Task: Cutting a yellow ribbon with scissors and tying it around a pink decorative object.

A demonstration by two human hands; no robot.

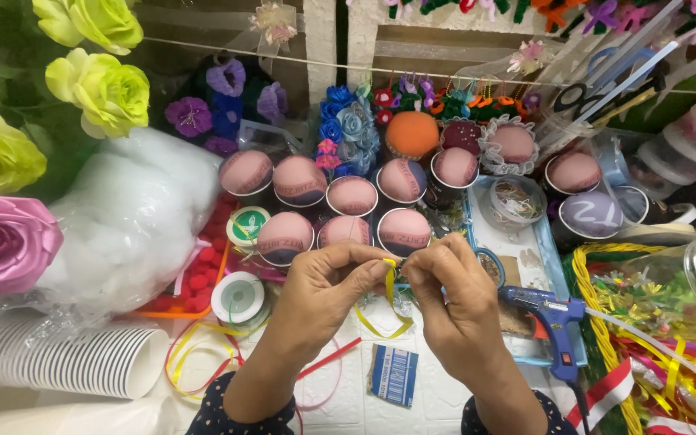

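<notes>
Both of my hands meet in the middle of the view, pinching a thin yellow ribbon (389, 283) between their fingertips. My left hand (328, 286) grips the ribbon's top from the left, and my right hand (453, 294) holds it from the right. The ribbon's tail loops down to about the white table below. Just behind my fingers stand several paper cups topped with pink domes (403, 228).
A blue glue gun (548, 316) lies right of my right hand on a light-blue tray (552, 256). A stack of white paper cups (66, 362) lies at lower left, with white stuffing (134, 213), thread spools (238, 296) and fabric flowers (106, 90) beyond. A clear jar (670, 282) and ribbons lie at right.
</notes>
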